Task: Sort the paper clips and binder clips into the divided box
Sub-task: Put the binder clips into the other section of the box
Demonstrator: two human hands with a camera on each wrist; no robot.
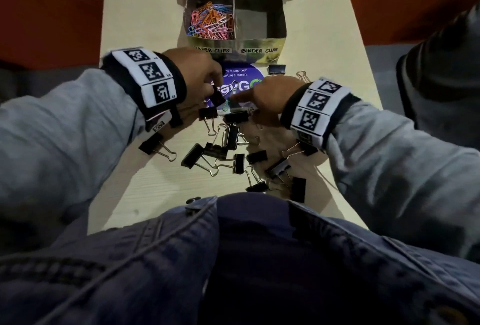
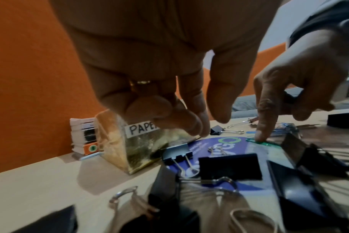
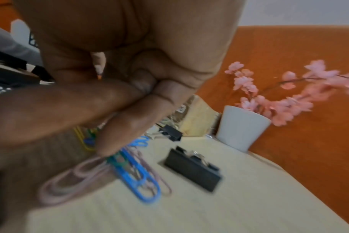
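The divided box (image 1: 235, 39) stands at the far middle of the table. Its left cell, labelled PAPER CLIPS, holds coloured paper clips (image 1: 211, 23); the right cell (image 1: 255, 18), labelled BINDER CLIPS, shows only its bare floor. Several black binder clips (image 1: 235, 133) lie scattered near me. My left hand (image 1: 207, 78) (image 2: 189, 119) hovers in front of the box, fingers loosely curled and holding nothing. My right hand (image 1: 259, 93) (image 2: 301, 71) presses its straight index finger on a green paper clip (image 1: 226, 104) (image 2: 263, 143). Blue and pink paper clips (image 3: 137, 173) lie under that hand (image 3: 119, 78).
A purple sticker (image 1: 241, 75) is on the table in front of the box. A white cup (image 3: 241, 127) with pink flowers stands at the far right, a stack of note pads (image 2: 86, 135) behind the box. One binder clip (image 3: 191, 170) lies right of the paper clips.
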